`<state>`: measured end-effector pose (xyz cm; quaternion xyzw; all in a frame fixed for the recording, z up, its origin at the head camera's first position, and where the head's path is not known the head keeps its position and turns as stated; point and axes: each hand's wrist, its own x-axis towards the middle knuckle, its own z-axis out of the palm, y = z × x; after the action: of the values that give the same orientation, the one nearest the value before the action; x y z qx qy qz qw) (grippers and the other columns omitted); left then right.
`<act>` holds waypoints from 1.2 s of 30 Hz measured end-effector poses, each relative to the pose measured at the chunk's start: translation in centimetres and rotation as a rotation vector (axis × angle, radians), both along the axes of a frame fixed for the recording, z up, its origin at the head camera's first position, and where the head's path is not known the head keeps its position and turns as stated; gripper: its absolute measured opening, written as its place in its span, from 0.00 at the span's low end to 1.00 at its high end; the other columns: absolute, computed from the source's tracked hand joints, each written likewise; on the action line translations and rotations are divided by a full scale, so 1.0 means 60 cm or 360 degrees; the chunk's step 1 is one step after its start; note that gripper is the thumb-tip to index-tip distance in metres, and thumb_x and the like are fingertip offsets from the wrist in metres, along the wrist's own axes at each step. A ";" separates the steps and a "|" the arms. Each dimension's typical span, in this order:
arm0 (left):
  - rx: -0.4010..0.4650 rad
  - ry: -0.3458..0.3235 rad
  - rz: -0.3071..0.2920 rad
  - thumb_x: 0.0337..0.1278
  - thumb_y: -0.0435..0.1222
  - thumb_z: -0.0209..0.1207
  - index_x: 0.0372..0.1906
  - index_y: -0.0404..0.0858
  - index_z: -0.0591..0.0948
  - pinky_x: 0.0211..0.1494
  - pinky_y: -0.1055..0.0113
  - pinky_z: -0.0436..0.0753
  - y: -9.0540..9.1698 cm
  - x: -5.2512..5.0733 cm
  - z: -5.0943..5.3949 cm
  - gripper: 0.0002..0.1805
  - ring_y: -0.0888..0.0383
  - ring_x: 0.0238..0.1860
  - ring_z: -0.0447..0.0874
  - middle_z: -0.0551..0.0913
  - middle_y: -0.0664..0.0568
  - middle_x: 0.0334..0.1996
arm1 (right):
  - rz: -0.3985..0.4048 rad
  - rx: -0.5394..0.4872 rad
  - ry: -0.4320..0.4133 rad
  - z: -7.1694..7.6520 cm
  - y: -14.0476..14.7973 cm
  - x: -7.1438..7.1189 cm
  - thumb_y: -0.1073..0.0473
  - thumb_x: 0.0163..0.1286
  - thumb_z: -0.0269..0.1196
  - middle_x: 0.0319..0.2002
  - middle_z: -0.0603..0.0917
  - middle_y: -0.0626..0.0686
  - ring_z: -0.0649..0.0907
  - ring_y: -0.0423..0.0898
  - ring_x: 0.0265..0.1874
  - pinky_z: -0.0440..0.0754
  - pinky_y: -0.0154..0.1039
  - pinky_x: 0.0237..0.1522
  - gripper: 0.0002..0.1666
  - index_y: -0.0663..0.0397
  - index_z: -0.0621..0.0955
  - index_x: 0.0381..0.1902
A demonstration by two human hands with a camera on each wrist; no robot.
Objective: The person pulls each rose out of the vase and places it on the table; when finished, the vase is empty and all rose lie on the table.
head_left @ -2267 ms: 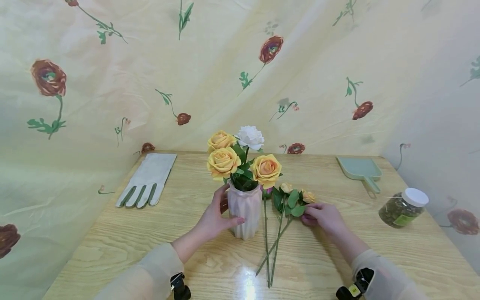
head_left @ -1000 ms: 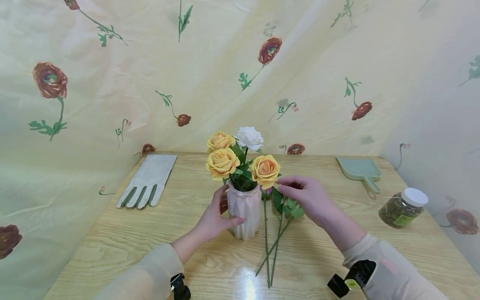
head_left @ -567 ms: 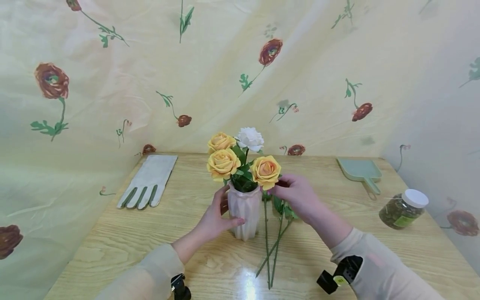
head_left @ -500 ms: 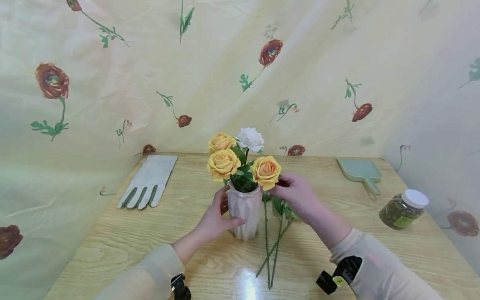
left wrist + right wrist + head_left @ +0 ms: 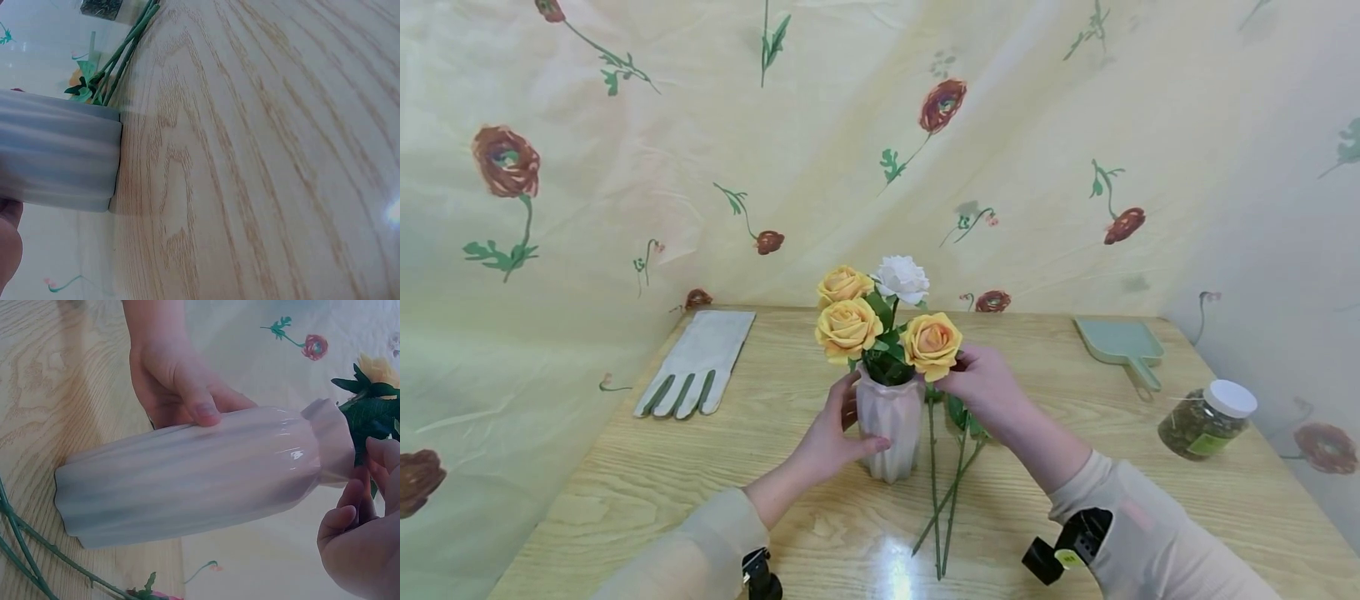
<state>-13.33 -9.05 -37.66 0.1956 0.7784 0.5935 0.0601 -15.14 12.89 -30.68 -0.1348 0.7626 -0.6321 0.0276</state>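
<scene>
A pale pink fluted vase [image 5: 891,429] stands upright on the table, holding yellow roses and a white flower [image 5: 902,278]. My left hand [image 5: 829,433] grips the vase from its left side, its thumb across the front. Beneath the right-hand yellow rose [image 5: 931,346], my right hand [image 5: 988,383] reaches to the vase's mouth. In the right wrist view, the curled fingers and thumb of that hand [image 5: 362,531] pinch at the rose's stem and leaves by the rim; the exact contact is partly hidden. Several loose flower stems [image 5: 934,492] lie crossed right of the vase, their heads mostly behind my right hand.
A white glove with green-edged fingers [image 5: 700,358] lies at the back left of the wooden table [image 5: 700,492]. At the back right is a pale green dustpan [image 5: 1122,340], with a white-lidded jar [image 5: 1206,419] nearer. A flower-print cloth [image 5: 820,125] hangs behind.
My right hand has left the loose flowers on the table and moved left and up to the vase's right-hand yellow rose, then slightly inward beneath it. My left hand keeps its hold on the vase.
</scene>
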 end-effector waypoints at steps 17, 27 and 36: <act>0.0017 -0.0011 0.0045 0.48 0.29 0.68 0.72 0.37 0.48 0.65 0.50 0.65 0.000 -0.005 -0.011 0.50 0.41 0.63 0.65 0.64 0.35 0.63 | -0.0011 -0.0218 0.0084 0.010 -0.004 0.006 0.79 0.55 0.60 0.31 0.80 0.47 0.79 0.40 0.29 0.79 0.32 0.36 0.19 0.79 0.74 0.46; 0.0010 0.0002 0.0047 0.48 0.29 0.68 0.72 0.38 0.48 0.66 0.50 0.65 0.000 -0.006 -0.015 0.50 0.42 0.63 0.65 0.64 0.36 0.63 | -0.0026 -0.0282 0.0093 0.020 -0.008 0.000 0.79 0.58 0.55 0.54 0.74 0.65 0.77 0.39 0.47 0.77 0.31 0.49 0.27 0.78 0.68 0.58; -0.0014 0.0041 0.0022 0.48 0.29 0.68 0.70 0.33 0.49 0.64 0.49 0.66 0.000 0.001 -0.001 0.49 0.39 0.61 0.67 0.66 0.32 0.61 | -0.0081 -0.0438 0.0137 0.027 -0.007 -0.003 0.77 0.61 0.53 0.52 0.76 0.56 0.78 0.41 0.47 0.77 0.33 0.50 0.27 0.76 0.67 0.60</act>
<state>-13.27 -9.07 -37.72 0.1976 0.7830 0.5880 0.0466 -15.31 12.44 -29.06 -0.1451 0.6723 -0.7248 -0.0399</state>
